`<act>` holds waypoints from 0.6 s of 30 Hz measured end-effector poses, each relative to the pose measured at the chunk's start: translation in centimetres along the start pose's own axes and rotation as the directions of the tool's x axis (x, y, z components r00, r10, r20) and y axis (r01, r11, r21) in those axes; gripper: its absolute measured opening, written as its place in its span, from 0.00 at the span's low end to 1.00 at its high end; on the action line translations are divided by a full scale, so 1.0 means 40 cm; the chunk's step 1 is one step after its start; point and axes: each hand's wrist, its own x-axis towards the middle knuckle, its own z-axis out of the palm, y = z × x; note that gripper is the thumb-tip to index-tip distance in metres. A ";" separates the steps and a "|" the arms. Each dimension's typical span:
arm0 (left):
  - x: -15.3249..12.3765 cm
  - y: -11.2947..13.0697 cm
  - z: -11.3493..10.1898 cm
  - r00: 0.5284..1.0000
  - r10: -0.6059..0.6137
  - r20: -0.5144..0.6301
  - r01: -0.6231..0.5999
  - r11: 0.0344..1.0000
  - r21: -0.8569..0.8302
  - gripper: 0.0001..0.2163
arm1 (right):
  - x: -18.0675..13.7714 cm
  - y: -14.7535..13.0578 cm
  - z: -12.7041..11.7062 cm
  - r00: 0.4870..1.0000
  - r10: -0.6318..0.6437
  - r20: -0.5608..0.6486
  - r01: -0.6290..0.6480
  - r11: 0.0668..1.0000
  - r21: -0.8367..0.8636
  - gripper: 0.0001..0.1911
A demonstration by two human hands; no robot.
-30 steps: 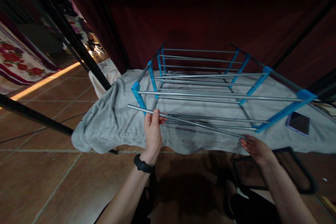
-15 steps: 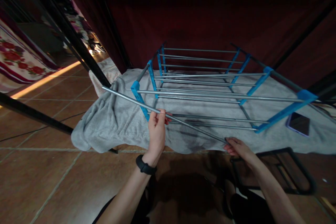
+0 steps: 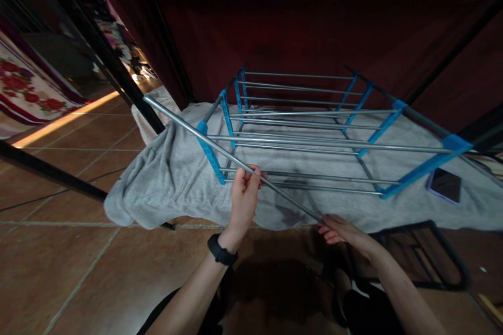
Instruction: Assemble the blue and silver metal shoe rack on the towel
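Note:
A loose metal rod (image 3: 196,133) slants from upper left down to lower right in front of me. My left hand (image 3: 243,199), with a black band on its wrist, is closed around the rod near its middle. My right hand (image 3: 340,230) grips the rod's lower right end with its fingertips. Behind the rod lies a rack (image 3: 314,136) of silver bars joined by blue plastic side pieces, resting on a grey blanket (image 3: 165,178).
A dark phone (image 3: 444,186) lies on the blanket at the right. A black frame (image 3: 451,256) sits on the tiled floor at lower right. Black poles (image 3: 98,52) cross at the left, and a dark red curtain hangs behind the rack.
The rod has slid and swung to the left, its far end rising toward the upper left. Both hands moved with it, the right one shifting leftward along the blanket's edge.

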 end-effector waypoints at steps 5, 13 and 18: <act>-0.014 0.005 0.010 0.999 -0.031 0.041 0.031 0.999 0.009 0.06 | -0.009 0.013 0.058 0.979 -0.039 0.201 0.022 0.996 0.085 0.27; -0.045 -0.028 0.025 0.972 -0.019 0.236 0.014 1.000 0.025 0.10 | 0.014 0.017 0.115 0.962 -0.013 0.273 -0.029 0.988 0.151 0.31; -0.069 -0.037 0.032 0.930 -0.039 0.365 0.009 0.997 0.083 0.13 | 0.030 0.037 0.140 0.951 -0.047 0.304 0.043 0.999 0.021 0.30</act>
